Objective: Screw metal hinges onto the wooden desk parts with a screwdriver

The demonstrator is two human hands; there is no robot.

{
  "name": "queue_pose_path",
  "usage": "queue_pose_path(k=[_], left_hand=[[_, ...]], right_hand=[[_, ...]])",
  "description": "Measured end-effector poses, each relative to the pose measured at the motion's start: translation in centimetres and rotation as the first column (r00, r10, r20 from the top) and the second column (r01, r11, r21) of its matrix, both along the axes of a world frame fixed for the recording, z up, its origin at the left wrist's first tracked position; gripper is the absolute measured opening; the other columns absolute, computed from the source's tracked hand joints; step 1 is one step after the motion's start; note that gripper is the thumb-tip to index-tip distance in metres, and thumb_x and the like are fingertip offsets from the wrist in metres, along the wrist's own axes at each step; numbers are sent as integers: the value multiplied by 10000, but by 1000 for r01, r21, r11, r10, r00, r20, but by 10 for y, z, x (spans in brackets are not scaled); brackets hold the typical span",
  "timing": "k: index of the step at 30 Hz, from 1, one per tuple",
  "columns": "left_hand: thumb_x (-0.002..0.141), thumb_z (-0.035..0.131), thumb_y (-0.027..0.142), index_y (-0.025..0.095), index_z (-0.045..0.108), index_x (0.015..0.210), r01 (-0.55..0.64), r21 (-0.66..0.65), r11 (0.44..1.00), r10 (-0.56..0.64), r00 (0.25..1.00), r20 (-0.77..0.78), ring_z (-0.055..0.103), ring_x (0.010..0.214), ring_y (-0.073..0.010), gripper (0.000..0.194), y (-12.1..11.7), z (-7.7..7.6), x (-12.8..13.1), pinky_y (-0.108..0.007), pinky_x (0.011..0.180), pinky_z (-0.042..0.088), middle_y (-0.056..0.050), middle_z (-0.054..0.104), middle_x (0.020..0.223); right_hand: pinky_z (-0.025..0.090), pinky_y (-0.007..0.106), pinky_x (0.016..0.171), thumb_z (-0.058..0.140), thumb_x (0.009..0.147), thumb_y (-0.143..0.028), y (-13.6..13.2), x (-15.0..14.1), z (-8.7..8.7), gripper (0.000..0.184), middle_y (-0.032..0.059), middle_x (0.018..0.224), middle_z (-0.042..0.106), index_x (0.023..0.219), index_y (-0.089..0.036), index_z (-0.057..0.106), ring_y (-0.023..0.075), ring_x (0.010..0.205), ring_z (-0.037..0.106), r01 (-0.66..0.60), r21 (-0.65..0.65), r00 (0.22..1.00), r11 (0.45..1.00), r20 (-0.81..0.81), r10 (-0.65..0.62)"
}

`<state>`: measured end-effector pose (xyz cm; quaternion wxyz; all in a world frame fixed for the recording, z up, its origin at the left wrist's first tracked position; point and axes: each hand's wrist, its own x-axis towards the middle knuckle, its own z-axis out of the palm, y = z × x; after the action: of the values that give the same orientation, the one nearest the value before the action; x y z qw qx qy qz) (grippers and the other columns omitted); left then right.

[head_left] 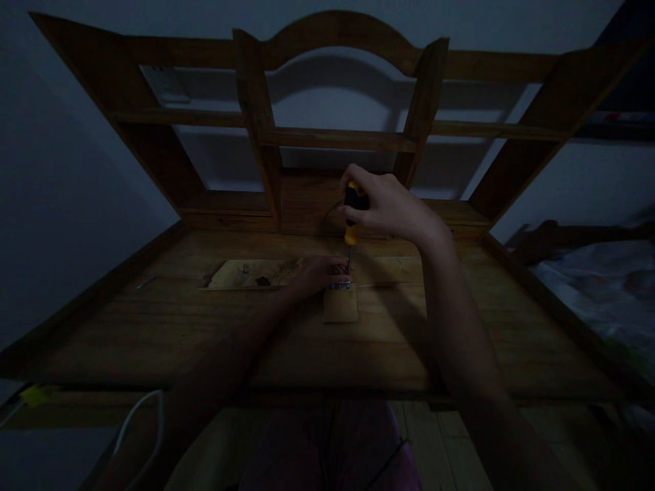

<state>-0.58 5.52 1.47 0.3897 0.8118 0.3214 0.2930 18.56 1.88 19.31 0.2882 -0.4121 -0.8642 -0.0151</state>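
Observation:
My right hand [383,201] is wrapped round the handle of a yellow-and-black screwdriver [351,236]. The screwdriver stands nearly upright, its shaft pointing down at a small metal hinge [340,286]. Beside the tip, the fingers of my left hand [325,271] are bent and pressed together at the hinge's far edge; what they pinch is hidden in the dim light. A small light wooden piece [340,308] lies at the near side of the hinge. Behind, a long pale board [245,274] with a dark hole and stains lies crosswise, partly covered by my left hand.
Everything rests on a wooden desk [153,334] with raised side edges. At its back stands a shelf unit [338,140] with an arched top. A small thin light object [146,281] lies at the left. A white cable [162,416] loops by the front edge.

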Motion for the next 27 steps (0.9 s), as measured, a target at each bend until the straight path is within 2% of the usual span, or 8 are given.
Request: queue_pose_path(k=[3,7,12,15,19,27], left_hand=[[848,741,356,150,740,956,9,22,1000,-9,1000,1,698,833,-183,233,-1,0,0,-283,775,544,-49,758,896],[882,698,333,174,732,1035,15,57,998,-15,1000,5,711,896,-188,223,-3,0,0,-303,837,549,-53,768,960],[958,578,272,182,750,958,75,250,965,-34,986,-166,673,932,-198,194,-5,3,3,-319,882,518,-70,725,1013],[954,508,177,177,742,956,125,290,949,-62,974,-219,657,932,-205,234,-9,7,2,-308,856,508,-79,693,1019],[926,456,81,202,707,1060,206,316,926,-133,962,-237,640,1014,-190,310,-14,14,-7,-293,910,484,-77,676,1117],[959,448,92,203,675,1021,205,358,911,-81,940,-330,629,973,-169,260,-11,15,-8,-276,883,480,-53,666,1076]], right_hand=[[473,395,826,623,872,-293,-7,7,10,231,19,1001,666,1091,-286,547,247,902,607,4,39,999,999,-32,-2],[467,407,875,601,891,-263,-22,21,28,180,20,1053,656,1061,-300,557,252,965,604,119,199,980,973,-179,-83],[454,352,833,658,828,-164,-30,41,39,191,14,1005,657,965,-274,582,220,934,609,184,402,942,897,-333,-44],[446,344,833,662,818,-136,-28,48,40,200,10,993,659,950,-269,592,211,916,609,190,436,940,880,-341,-33],[438,334,809,672,805,-113,-25,52,40,216,19,990,674,942,-263,601,207,896,609,186,452,944,872,-328,-31],[438,338,790,666,803,-125,-24,52,39,205,9,971,686,936,-269,608,216,906,625,210,426,939,880,-338,-61]])
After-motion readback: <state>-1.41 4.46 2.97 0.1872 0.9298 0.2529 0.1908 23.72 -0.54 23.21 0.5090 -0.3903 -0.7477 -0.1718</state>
